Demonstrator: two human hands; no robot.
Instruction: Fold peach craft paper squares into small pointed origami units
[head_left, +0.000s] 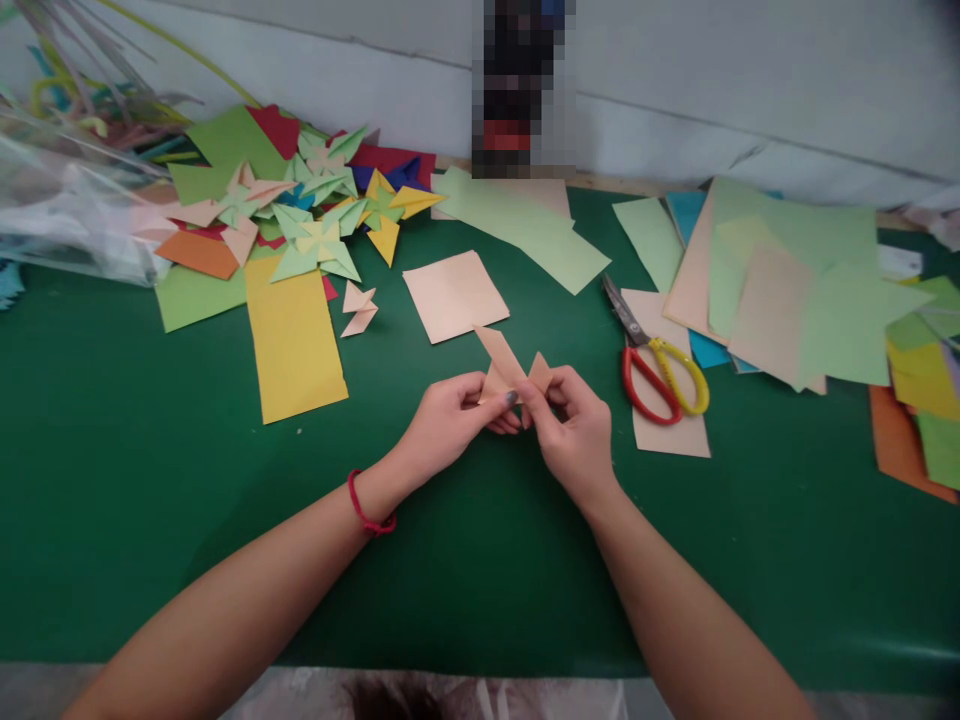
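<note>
Between both hands I hold a small piece of folded peach paper [501,365], its pointed flaps sticking up over my fingers. My left hand [457,412] pinches it from the left, thumb on top. From the right, my right hand [571,425] grips the same piece with thumb and fingers. Just beyond it lies a stack of square peach sheets [456,295]. To the left of that stack sits another small folded peach piece [360,310]. Scissors [652,355] with one red and one yellow handle rest on a peach sheet [675,438] to the right.
Folded paper stars [319,240] pile up at the back left, with a yellow sheet [296,345] in front. A clear plastic bag [82,200] lies at far left. Loose green and peach sheets [795,290] spread at right on the green table [465,580]. A wall [337,65] stands behind.
</note>
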